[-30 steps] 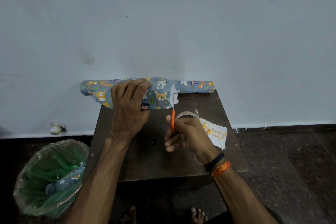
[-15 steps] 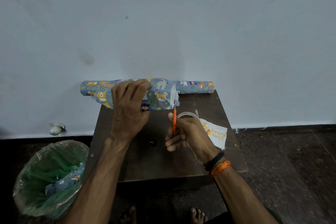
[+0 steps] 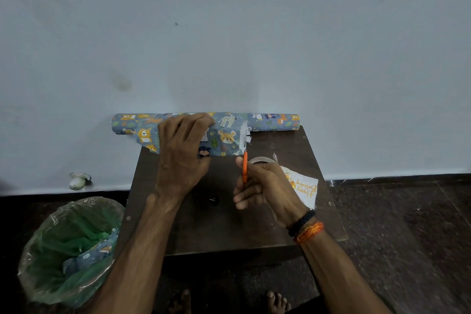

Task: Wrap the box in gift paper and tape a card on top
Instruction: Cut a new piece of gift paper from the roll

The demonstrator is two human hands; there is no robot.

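Note:
A roll of blue animal-print gift paper [image 3: 275,122] lies along the far edge of the dark wooden table [image 3: 224,227], against the wall. A box wrapped in the same paper [image 3: 225,139] stands in front of it. My left hand [image 3: 182,150] lies over the box's left part, fingers curved on its top. My right hand [image 3: 265,187] grips orange-handled scissors [image 3: 245,166], whose blades point at the white paper flap on the box's right end. A roll of clear tape [image 3: 262,160] and a white "Happy Birthday" card [image 3: 304,187] lie right of that hand.
A bin lined with a green bag [image 3: 68,250] stands on the floor left of the table, with a paper scrap inside. A small white object [image 3: 79,180] lies by the wall. My bare feet show under the table's near edge.
My right hand has moved the scissors slightly forward and up toward the flap at the box's right end. My left hand has stayed on the box.

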